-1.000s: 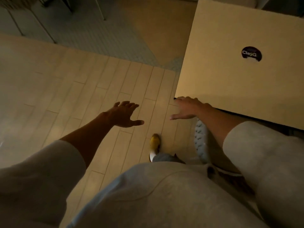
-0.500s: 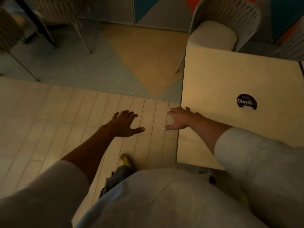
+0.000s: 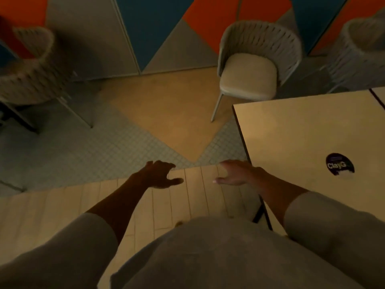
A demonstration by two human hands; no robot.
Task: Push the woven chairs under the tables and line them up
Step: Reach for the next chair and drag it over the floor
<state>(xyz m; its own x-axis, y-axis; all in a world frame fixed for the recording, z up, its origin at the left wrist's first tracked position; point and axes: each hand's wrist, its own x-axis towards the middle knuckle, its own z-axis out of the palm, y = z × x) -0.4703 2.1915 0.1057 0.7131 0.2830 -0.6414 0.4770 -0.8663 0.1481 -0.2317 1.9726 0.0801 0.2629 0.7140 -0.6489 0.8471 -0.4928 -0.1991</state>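
A woven grey chair with a pale cushion stands at the far side of a light wooden table, its seat pulled out from under the top. A second woven chair shows at the far right, and a third woven chair stands at the far left. My left hand hovers over the floor with fingers spread, holding nothing. My right hand is held out beside the table's near left corner, fingers relaxed and empty.
The table carries a round dark sticker. A wall with orange, blue and grey panels runs behind the chairs. The floor changes from light planks to tiled grey and tan areas. A dark table leg stands at the left.
The view has tilted up and moved forward, bringing the chairs and coloured wall into sight. My right hand has come off the table edge; both hands stay held out and empty.
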